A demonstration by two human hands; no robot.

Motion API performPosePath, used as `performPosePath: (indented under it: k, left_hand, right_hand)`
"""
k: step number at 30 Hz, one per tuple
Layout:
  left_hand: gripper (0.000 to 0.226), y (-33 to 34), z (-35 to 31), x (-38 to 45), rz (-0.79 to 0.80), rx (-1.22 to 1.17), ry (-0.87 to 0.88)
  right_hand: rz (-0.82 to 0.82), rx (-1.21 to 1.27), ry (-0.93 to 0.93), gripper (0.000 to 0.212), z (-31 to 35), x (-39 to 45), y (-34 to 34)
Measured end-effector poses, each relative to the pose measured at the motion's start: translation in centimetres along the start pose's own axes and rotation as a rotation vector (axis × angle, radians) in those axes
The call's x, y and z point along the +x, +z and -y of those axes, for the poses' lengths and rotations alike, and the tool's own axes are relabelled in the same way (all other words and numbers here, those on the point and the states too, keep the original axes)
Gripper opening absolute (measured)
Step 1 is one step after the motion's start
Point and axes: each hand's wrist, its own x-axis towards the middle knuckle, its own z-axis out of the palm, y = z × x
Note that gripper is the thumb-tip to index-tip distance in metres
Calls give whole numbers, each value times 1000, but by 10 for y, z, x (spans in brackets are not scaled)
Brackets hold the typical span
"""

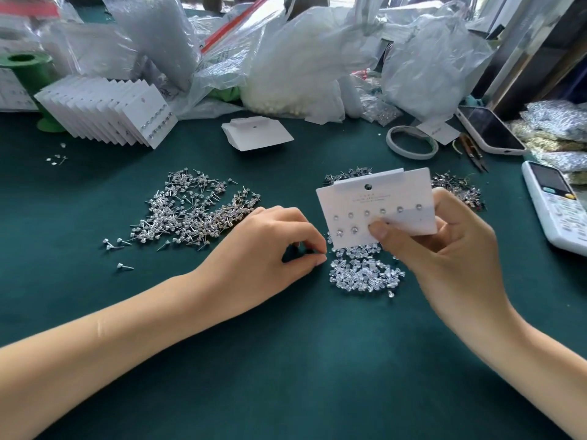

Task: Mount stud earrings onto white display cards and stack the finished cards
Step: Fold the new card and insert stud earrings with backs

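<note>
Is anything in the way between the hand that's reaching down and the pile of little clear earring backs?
Nothing visible is. The left hand rests on the green cloth with its fingertips curled together right beside the pile of clear backs, with only bare cloth between. The card, held in the right hand, hangs over the pile's far edge, not on the hand's side.

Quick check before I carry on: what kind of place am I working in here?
Probably a small jewellery-packing workbench, not a shop. A fanned stack of finished cards stands at the back left, loose stud earrings lie heaped on the green table, and bulk plastic bags crowd the rear.

Jewellery-packing workbench: green cloth [286, 360], stud heaps [190, 214], stacked cards [104, 112]
</note>
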Motion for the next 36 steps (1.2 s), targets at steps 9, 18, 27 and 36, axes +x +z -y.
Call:
performPosePath:
  k: [9, 18, 27, 36]
  left_hand:
    - [11, -14, 1, 7, -83, -408, -254]
    - [21, -40, -14, 5, 146, -563, -210]
    - [20, -40, -24, 1, 243, -470, -139]
    - [20, -38, -20, 0, 244, -479, -149]
  right_hand:
    - [157, -324, -531, 12, -15, -2, -6]
    - [372, -847, -1147, 12, -16, 2, -10]
    - [367, -885, -1265, 27, -19, -3, -5]
    - [385, -885, -1245, 24, -16, -5, -5]
